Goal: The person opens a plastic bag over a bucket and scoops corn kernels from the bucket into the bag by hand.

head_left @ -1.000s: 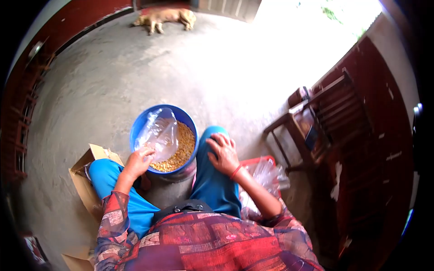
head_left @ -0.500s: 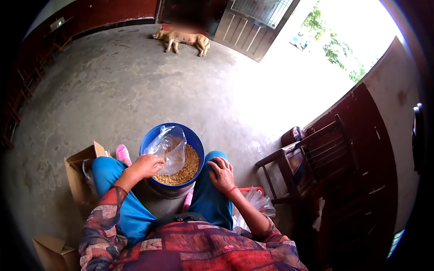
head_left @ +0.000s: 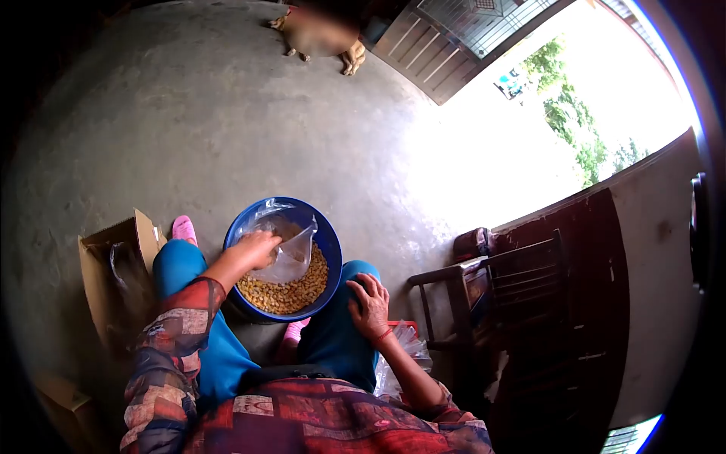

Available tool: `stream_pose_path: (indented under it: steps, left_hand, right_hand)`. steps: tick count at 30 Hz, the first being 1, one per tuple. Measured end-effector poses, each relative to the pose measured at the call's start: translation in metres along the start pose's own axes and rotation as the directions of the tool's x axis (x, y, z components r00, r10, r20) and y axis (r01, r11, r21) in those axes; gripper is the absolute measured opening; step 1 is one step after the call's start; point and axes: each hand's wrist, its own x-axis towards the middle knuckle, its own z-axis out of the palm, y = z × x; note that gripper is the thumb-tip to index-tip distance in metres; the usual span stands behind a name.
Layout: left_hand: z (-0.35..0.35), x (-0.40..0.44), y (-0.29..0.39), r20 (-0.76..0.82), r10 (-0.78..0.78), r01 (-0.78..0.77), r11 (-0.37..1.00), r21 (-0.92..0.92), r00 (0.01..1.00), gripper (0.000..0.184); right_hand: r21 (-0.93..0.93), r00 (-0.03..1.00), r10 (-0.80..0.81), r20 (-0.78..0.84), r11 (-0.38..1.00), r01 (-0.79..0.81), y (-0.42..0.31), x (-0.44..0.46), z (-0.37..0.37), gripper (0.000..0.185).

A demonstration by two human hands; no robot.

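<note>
A blue-rimmed bucket (head_left: 330,227) stands on the floor between my knees, holding yellow kernels (head_left: 283,296) that look like corn. On top of the kernels lies a clear plastic bag (head_left: 291,261), its open side raised towards the far rim. My left hand (head_left: 257,250) reaches over the bucket's left side with its fingers closed on the bag; the fingertips are partly hidden. My right hand (head_left: 369,305) rests on my right knee, fingers apart, holding nothing.
An open cardboard box (head_left: 113,272) stands by my left leg. Clear plastic bags (head_left: 404,356) in a red container lie beside my right thigh. A wooden chair (head_left: 484,295) is at the right. A dog (head_left: 353,57) lies near the open door (head_left: 454,45).
My left hand has moved farther forward over the bucket, and the bag's raised side has shifted and folded. My right hand stays on the knee. The view has tilted down slightly.
</note>
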Motion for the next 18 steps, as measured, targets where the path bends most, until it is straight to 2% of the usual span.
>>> stream_pose_path:
  steps: [1, 2, 5, 9, 11, 13, 14, 15, 17, 18]
  left_hand:
    - [0.007, 0.003, -0.004, -0.018, -0.046, 0.046, 0.998, -0.037, 0.999, 0.055]
    - [0.008, 0.003, -0.004, -0.013, -0.049, 0.048, 0.998, -0.041, 0.999, 0.055]
    - [0.001, 0.002, 0.000, -0.004, -0.107, 0.106, 0.991, -0.080, 0.994, 0.072]
    - [0.003, 0.003, 0.007, 0.044, -0.146, 0.149, 0.987, -0.067, 0.988, 0.072]
    - [0.007, 0.005, 0.007, -0.013, -0.145, 0.143, 0.987, -0.077, 0.989, 0.061]
    - [0.002, 0.011, 0.006, -0.075, -0.036, 0.027, 0.992, -0.120, 0.997, 0.042]
    - [0.007, 0.014, 0.005, -0.232, -0.007, -0.031, 0.987, -0.158, 0.973, 0.025]
    - [0.008, 0.018, 0.001, -0.290, 0.021, -0.075, 0.982, -0.174, 0.957, 0.022]
    - [-0.003, 0.017, 0.003, -0.273, -0.038, -0.021, 0.977, -0.210, 0.961, 0.019]
    - [0.003, 0.019, -0.004, -0.318, -0.039, -0.040, 0.971, -0.237, 0.947, 0.018]
  right_hand:
    - [-0.004, 1.000, 0.001, 0.012, 1.000, -0.001, -0.002, 0.002, -0.001, 0.041]
    - [-0.003, 1.000, 0.003, 0.019, 1.000, -0.003, -0.004, 0.005, -0.003, 0.041]
    - [-0.023, 0.999, -0.015, 0.044, 1.000, 0.016, -0.006, 0.018, -0.005, 0.039]
    - [0.004, 0.999, -0.045, 0.008, 0.999, 0.045, -0.002, 0.033, 0.005, 0.031]
    - [0.027, 0.999, -0.050, -0.011, 0.998, 0.050, 0.002, 0.039, 0.006, 0.028]
    - [0.055, 0.999, -0.021, -0.046, 0.998, 0.023, 0.003, 0.040, 0.012, 0.024]
    - [0.059, 0.996, -0.024, -0.091, 0.998, 0.029, 0.003, 0.040, 0.012, 0.023]
    - [0.065, 0.994, -0.043, -0.103, 0.997, 0.050, 0.003, 0.040, 0.012, 0.022]
    - [0.108, 0.990, -0.037, -0.135, 0.993, 0.052, 0.007, 0.040, 0.015, 0.023]
    - [0.138, 0.986, -0.044, -0.162, 0.988, 0.067, 0.013, 0.040, 0.019, 0.024]
